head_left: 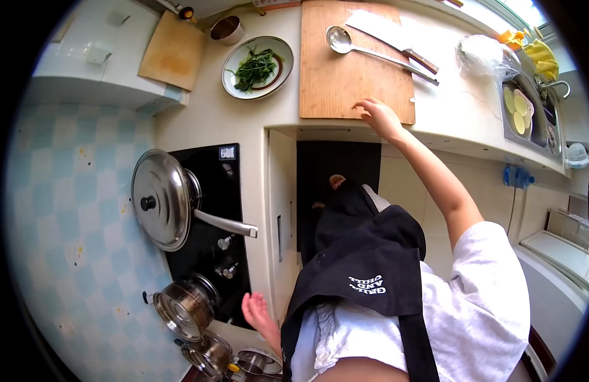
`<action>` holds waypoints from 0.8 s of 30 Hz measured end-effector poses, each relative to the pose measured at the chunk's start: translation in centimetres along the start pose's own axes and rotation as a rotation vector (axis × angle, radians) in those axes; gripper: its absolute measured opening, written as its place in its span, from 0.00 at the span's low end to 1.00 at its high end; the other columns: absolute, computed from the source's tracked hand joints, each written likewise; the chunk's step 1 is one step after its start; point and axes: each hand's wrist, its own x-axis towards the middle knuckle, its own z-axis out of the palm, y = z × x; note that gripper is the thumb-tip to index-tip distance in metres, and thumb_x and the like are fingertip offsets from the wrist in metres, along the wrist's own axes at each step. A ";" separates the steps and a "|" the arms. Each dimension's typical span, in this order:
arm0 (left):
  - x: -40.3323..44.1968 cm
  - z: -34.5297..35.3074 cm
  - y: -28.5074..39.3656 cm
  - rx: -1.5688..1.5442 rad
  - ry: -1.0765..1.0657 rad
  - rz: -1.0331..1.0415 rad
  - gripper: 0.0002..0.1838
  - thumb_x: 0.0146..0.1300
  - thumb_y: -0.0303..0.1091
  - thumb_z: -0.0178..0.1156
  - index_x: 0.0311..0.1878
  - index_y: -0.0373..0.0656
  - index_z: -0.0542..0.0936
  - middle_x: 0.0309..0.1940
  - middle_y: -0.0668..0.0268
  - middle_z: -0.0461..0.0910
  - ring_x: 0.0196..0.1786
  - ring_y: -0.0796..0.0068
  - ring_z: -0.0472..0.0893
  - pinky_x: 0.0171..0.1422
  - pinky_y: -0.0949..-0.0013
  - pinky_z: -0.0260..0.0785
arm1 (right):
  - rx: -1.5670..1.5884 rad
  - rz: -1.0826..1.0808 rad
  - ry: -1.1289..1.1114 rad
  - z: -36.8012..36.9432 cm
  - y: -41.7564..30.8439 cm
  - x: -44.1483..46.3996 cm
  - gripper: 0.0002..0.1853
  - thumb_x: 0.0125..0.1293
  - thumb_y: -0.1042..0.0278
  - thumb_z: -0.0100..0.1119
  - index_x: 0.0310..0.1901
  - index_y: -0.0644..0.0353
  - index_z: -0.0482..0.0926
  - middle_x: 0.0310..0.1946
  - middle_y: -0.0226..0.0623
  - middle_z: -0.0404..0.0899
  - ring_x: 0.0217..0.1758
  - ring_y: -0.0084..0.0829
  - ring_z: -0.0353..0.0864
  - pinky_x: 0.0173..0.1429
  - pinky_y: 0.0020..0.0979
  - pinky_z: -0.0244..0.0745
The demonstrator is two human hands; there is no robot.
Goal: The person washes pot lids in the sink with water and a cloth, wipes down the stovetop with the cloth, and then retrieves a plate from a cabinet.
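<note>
Closest to the lens is my white shirt (463, 305), with a black apron (358, 254) over it, on the near side of the board (345, 83). My right hand (383, 121) is over the board's near edge, fingers curled and a little apart with nothing between them; whether they touch the wood I can't tell. My left hand (260, 312) is well to the near left of the board, bare too, fingers slightly bent and close together, just beside the hob (208, 162), which is left of the board and nearer me. On the board itself a ladle (385, 59) and a knife (378, 30) lie side by side, both handles sticking out past its right edge. Just left of the board is a plate (287, 60) of greens (255, 69), with a cup (228, 30) beyond it. Farther left and nearer me than the board, a steel lid (160, 200) covers a pan on the hob, and a pot (183, 312) stands near it. Right of the board sits a clear bag (488, 54), then the sink (507, 124) with pale green rounds (519, 108) in it.
</note>
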 end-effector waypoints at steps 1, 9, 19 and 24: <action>0.1 0.8 2.1 -0.010 -0.004 0.040 0.19 0.66 0.39 0.51 0.57 0.43 0.68 0.48 0.61 0.75 0.50 0.70 0.74 0.57 0.67 0.63 | 0.001 0.014 -0.002 0.6 0.8 1.0 0.14 0.55 0.74 0.54 0.44 0.57 0.75 0.40 0.41 0.75 0.45 0.41 0.75 0.47 0.37 0.72; 5.8 6.9 12.4 0.029 -0.218 0.220 0.17 0.67 0.36 0.48 0.57 0.40 0.68 0.47 0.61 0.75 0.49 0.71 0.74 0.57 0.69 0.63 | -0.388 -0.057 -0.303 2.1 1.1 4.8 0.03 0.54 0.74 0.52 0.30 0.58 0.76 0.35 0.38 0.76 0.44 0.40 0.77 0.46 0.34 0.74; 7.7 16.4 18.3 0.117 -0.411 0.299 0.16 0.68 0.33 0.47 0.56 0.37 0.68 0.47 0.59 0.74 0.47 0.72 0.75 0.57 0.70 0.65 | 0.563 0.693 0.266 -5.5 10.0 -2.8 0.13 0.56 0.72 0.61 0.44 0.63 0.76 0.29 0.36 0.81 0.32 0.21 0.79 0.37 0.24 0.76; 4.0 22.2 18.2 0.135 -0.473 0.310 0.16 0.68 0.33 0.47 0.56 0.37 0.68 0.48 0.58 0.74 0.48 0.71 0.75 0.58 0.69 0.65 | 0.889 0.782 0.181 -10.6 12.4 -5.8 0.13 0.58 0.73 0.59 0.44 0.67 0.74 0.31 0.33 0.76 0.31 0.21 0.77 0.36 0.23 0.77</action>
